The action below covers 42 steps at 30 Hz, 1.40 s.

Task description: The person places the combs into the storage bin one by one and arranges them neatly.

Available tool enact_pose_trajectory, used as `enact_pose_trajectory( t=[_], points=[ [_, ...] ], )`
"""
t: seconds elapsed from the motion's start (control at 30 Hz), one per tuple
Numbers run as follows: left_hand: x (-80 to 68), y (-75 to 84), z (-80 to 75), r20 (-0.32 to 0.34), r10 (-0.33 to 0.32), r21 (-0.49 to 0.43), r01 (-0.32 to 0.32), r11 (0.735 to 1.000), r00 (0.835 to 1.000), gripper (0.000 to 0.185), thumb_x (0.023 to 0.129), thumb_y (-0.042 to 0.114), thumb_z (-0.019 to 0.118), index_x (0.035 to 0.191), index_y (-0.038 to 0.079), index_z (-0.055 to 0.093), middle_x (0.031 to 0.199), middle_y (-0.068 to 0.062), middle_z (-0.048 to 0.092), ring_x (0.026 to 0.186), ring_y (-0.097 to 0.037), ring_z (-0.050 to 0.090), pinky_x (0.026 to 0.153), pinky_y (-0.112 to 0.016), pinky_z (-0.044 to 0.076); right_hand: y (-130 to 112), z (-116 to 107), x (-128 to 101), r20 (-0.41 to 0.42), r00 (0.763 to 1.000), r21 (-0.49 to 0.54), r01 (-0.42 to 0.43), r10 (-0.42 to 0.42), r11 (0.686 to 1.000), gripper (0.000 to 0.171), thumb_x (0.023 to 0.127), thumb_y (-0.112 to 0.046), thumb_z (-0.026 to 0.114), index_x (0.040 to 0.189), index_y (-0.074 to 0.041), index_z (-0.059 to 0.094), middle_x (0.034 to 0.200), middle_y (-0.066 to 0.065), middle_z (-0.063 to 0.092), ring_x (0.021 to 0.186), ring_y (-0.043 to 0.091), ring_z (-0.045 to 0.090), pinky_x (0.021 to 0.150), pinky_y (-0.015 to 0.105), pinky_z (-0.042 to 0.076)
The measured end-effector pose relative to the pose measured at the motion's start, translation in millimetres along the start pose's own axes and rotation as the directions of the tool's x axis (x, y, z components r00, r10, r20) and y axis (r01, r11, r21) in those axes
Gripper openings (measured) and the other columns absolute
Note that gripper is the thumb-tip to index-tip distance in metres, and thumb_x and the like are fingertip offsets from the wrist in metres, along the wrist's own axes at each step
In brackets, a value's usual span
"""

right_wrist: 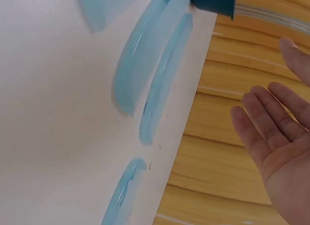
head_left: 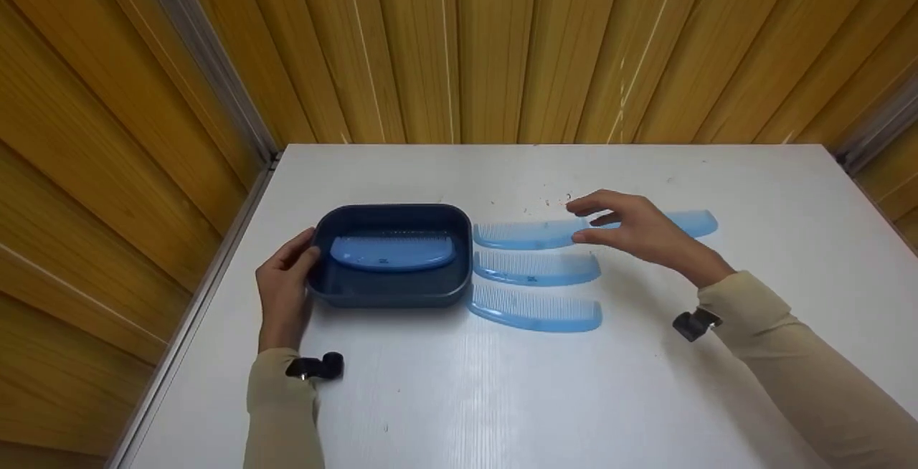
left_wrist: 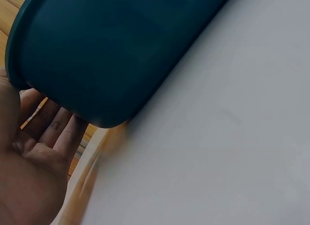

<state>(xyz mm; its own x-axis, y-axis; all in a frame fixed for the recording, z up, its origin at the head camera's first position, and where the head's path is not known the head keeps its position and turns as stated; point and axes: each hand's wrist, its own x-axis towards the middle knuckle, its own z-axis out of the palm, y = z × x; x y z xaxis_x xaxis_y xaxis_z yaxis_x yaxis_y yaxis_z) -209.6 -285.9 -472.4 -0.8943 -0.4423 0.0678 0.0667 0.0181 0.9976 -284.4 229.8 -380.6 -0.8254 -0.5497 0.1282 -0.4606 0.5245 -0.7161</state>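
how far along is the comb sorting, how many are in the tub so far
One comb already lies inside the dark blue tub. In hand: the left hand rests against the tub's left side, and the right hand hovers with open fingers over the far row, holding nothing. Left on the white table: four combs, namely the far comb, the one behind the hand, the middle comb and the near comb.

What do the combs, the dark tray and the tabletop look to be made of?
The combs look like translucent light-blue plastic: the white surface shows through them and they carry a soft gloss. The dark tray seems to be opaque navy plastic with a matte to satin finish, with rounded moulded corners and dull reflections. The tabletop is a smooth white sheet with a faint grain, possibly laminate; the pictures leave that open.
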Motion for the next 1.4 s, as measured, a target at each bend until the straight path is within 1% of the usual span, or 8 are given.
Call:
enact_pose_trajectory(
  t=[0.37, 0.57, 0.7, 0.83, 0.97, 1.13, 1.27, 1.4],
  points=[
    [1.6, -0.6, -4.0, 0.001, -0.033, 0.025, 0.033, 0.999, 0.999, 0.036, 0.104, 0.013, 0.070, 0.140, 0.009, 0.070, 0.141, -0.007, 0.067, 0.131, -0.015, 0.056, 0.110, -0.023, 0.046, 39, -51, -26, -0.048, 0.979, -0.065, -0.199, 0.196, 0.978, 0.060, 0.097, -0.039, 0.080, 0.145, -0.007, 0.063, 0.147, 0.021, 0.059, 0.132, 0.050, 0.058, 0.105, 0.063, 0.050],
    [1.8, 0.7, -4.9, -0.006, -0.026, -0.016, 0.026, 1.000, 1.000, 0.036, 0.103, 0.011, 0.071, 0.138, 0.006, 0.071, 0.139, -0.008, 0.068, 0.131, -0.015, 0.057, 0.109, -0.023, 0.046, 72, -71, -41, -0.080, 0.951, -0.090, -0.305, 0.299, 0.948, 0.066, 0.099, -0.043, 0.077, 0.149, -0.005, 0.058, 0.153, 0.026, 0.053, 0.133, 0.055, 0.054, 0.106, 0.066, 0.047],
    [1.6, 0.8, -5.0, -0.008, -0.034, 0.014, 0.034, 0.999, 0.999, 0.036, 0.103, 0.013, 0.071, 0.139, 0.008, 0.071, 0.139, -0.006, 0.067, 0.132, -0.014, 0.056, 0.109, -0.021, 0.045, 94, -81, -51, -0.092, 0.932, -0.069, -0.357, 0.351, 0.931, 0.071, 0.099, -0.044, 0.077, 0.151, -0.002, 0.055, 0.154, 0.029, 0.050, 0.134, 0.057, 0.052, 0.108, 0.068, 0.044],
    [1.8, 0.0, -5.2, -0.011, -0.041, 0.041, 0.042, 0.998, 0.999, 0.036, 0.104, 0.015, 0.070, 0.140, 0.010, 0.071, 0.140, -0.005, 0.067, 0.133, -0.013, 0.055, 0.110, -0.022, 0.044, 115, -90, -57, -0.094, 0.909, -0.057, -0.411, 0.405, 0.910, 0.077, 0.098, -0.046, 0.077, 0.154, 0.000, 0.050, 0.157, 0.033, 0.044, 0.138, 0.059, 0.046, 0.112, 0.071, 0.038],
    [2.1, -1.0, -5.3, -0.010, -0.041, 0.029, 0.042, 0.999, 0.999, 0.036, 0.104, 0.014, 0.070, 0.140, 0.009, 0.071, 0.140, -0.006, 0.067, 0.134, -0.014, 0.055, 0.111, -0.022, 0.044, 131, -95, -62, -0.095, 0.887, -0.065, -0.458, 0.452, 0.886, 0.082, 0.097, -0.046, 0.078, 0.156, 0.001, 0.047, 0.160, 0.037, 0.035, 0.143, 0.061, 0.036, 0.113, 0.075, 0.031],
    [2.1, -1.8, -4.9, -0.006, -0.038, -0.002, 0.038, 0.999, 0.999, 0.037, 0.103, 0.012, 0.070, 0.140, 0.007, 0.070, 0.141, -0.006, 0.066, 0.134, -0.014, 0.055, 0.110, -0.022, 0.045, 143, -95, -66, -0.095, 0.865, -0.091, -0.500, 0.492, 0.861, 0.082, 0.097, -0.039, 0.080, 0.157, 0.002, 0.044, 0.162, 0.038, 0.030, 0.148, 0.060, 0.026, 0.115, 0.076, 0.027],
    [2.7, -2.1, -5.1, 0.002, -0.036, -0.013, 0.036, 0.999, 0.999, 0.037, 0.104, 0.012, 0.069, 0.141, 0.007, 0.070, 0.142, -0.007, 0.066, 0.135, -0.015, 0.054, 0.110, -0.022, 0.045, 148, -95, -67, -0.081, 0.850, -0.105, -0.526, 0.520, 0.844, 0.082, 0.097, -0.032, 0.081, 0.159, 0.003, 0.041, 0.161, 0.038, 0.031, 0.146, 0.059, 0.027, 0.116, 0.075, 0.026],
    [2.2, -2.1, -5.9, 0.004, -0.038, -0.005, 0.038, 0.999, 0.999, 0.037, 0.104, 0.012, 0.069, 0.141, 0.008, 0.070, 0.143, -0.007, 0.065, 0.136, -0.015, 0.054, 0.111, -0.023, 0.044, 149, -94, -66, -0.065, 0.857, -0.123, -0.514, 0.510, 0.849, 0.076, 0.098, -0.023, 0.080, 0.157, 0.005, 0.042, 0.157, 0.037, 0.037, 0.142, 0.057, 0.033, 0.116, 0.073, 0.027]
  ],
)
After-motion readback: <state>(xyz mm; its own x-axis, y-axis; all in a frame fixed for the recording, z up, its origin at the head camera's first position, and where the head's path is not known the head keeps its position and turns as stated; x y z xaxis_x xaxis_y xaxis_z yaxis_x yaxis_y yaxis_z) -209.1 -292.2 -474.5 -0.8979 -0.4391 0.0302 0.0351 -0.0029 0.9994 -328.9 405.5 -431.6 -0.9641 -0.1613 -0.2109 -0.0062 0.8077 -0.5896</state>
